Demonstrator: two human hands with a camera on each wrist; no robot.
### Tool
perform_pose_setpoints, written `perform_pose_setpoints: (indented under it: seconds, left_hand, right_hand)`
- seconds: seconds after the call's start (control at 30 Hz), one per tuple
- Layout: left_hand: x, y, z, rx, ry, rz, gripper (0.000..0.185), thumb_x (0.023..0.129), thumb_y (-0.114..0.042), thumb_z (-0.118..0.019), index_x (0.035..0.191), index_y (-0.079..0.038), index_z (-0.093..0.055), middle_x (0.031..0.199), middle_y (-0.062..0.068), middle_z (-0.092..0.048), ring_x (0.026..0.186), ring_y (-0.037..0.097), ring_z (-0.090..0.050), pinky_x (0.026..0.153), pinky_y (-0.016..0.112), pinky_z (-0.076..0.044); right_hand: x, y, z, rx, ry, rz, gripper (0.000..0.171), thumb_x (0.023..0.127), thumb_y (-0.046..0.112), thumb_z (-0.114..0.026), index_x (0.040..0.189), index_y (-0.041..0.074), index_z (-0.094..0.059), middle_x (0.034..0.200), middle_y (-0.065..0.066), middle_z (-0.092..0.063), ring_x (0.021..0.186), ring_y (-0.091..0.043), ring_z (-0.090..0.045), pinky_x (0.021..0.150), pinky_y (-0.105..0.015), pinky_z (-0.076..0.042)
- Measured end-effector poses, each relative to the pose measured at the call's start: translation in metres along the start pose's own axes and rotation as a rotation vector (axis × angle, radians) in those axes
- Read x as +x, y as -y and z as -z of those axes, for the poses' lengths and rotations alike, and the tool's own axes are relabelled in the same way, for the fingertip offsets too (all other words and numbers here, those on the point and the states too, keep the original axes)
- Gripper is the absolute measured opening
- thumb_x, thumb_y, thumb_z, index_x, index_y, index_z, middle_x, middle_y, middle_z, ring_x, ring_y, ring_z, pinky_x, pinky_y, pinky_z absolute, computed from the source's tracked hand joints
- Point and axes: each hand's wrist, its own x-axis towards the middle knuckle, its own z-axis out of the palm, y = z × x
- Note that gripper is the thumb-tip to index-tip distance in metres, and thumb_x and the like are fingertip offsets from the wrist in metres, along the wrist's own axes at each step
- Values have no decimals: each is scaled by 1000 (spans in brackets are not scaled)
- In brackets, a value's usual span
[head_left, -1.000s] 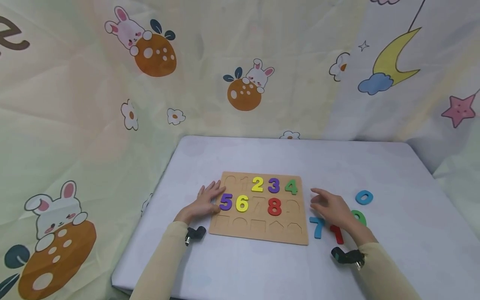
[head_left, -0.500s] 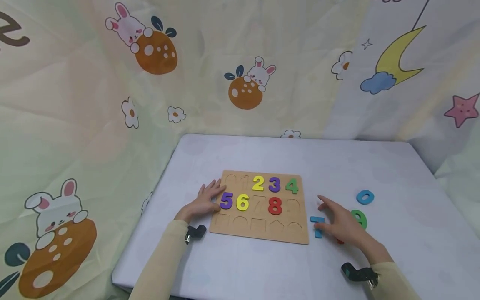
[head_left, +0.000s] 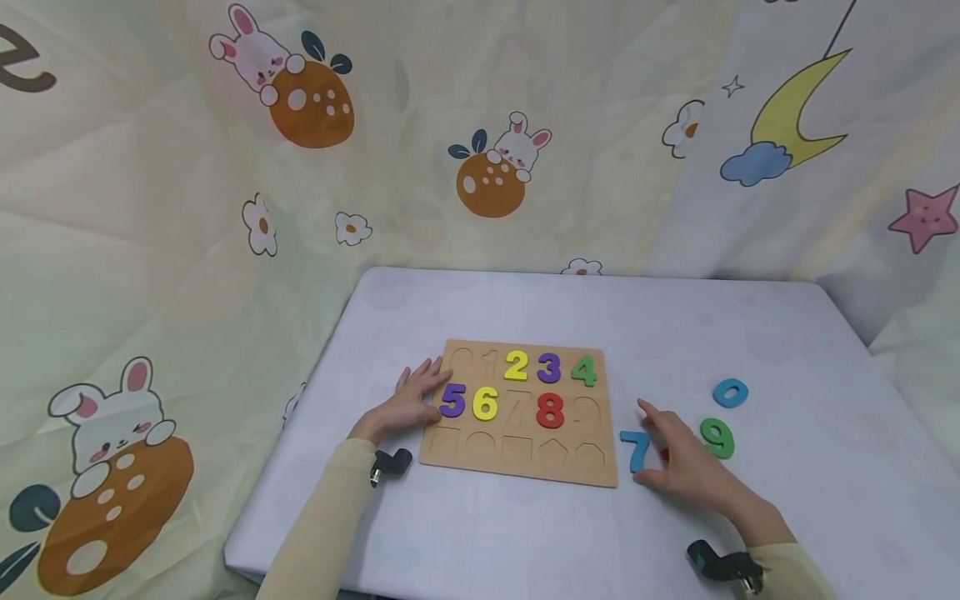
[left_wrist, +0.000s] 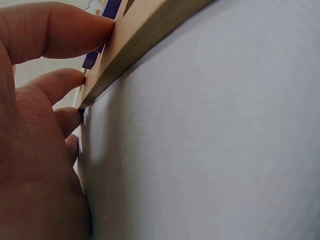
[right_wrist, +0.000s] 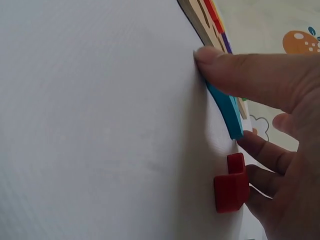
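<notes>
A wooden number board (head_left: 517,463) lies on the table with coloured numbers 2, 3, 4, 5, 6 and 8 set in it. My left hand (head_left: 408,402) rests on its left edge, thumb (left_wrist: 60,27) on top beside the purple 5 (head_left: 452,401), fingers against the side (left_wrist: 145,35). My right hand (head_left: 678,462) lies flat on the table to the right of the board, covering most of the red 1 (right_wrist: 231,190). Its thumb (right_wrist: 240,75) touches the foot of the blue 7 (head_left: 636,450), and its fingers lie by the 7's other side (right_wrist: 227,110).
A green 9 (head_left: 717,437) and a blue 0 (head_left: 730,392) lie loose on the white table (head_left: 525,308), right of my right hand. The board's bottom row holds empty shape recesses. Printed cloth hangs behind and to both sides of the table.
My right hand drew back from the board's right side toward me and settled over the red 1, uncovering the blue 7. The left hand and the board stayed still.
</notes>
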Motion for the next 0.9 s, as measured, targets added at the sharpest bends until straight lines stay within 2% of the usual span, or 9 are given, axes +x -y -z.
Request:
perform_pose_setpoints:
  seconds: [0.17, 0.47, 0.73, 0.9]
  left_hand:
    - [0, 0, 0, 13, 1, -7, 86, 72, -15, -67, 152, -15, -36, 164, 3, -10, 151, 21, 6, 119, 47, 15]
    - [0, 1, 1, 15, 7, -12, 86, 72, -15, -68, 152, -14, -36, 164, 4, -9, 151, 22, 6, 118, 47, 15]
    - [0, 1, 0, 7, 8, -9, 87, 71, -15, -68, 152, -14, -36, 164, 4, -10, 151, 22, 6, 118, 48, 15]
    - [0, 0, 0, 11, 11, -6, 86, 72, -15, -67, 152, -15, -35, 164, 4, -9, 151, 22, 6, 118, 48, 15]
  right_hand:
    - [0, 0, 1, -13, -22, 6, 101, 68, 19, -87, 151, 4, -30, 122, -13, -57, 95, -20, -51, 80, -38, -54]
    - [-2, -1, 0, 17, -29, 0, 95, 71, 17, -85, 149, 4, -32, 123, -14, -57, 101, -25, -54, 88, -47, -54]
    - [-1, -1, 0, 34, -52, -9, 91, 76, 14, -82, 150, 3, -31, 132, -19, -53, 119, -36, -50, 99, -56, -47]
    - [-1, -1, -2, 47, -72, -28, 88, 77, 14, -80, 150, 2, -31, 136, -21, -50, 126, -40, -46, 102, -58, -43]
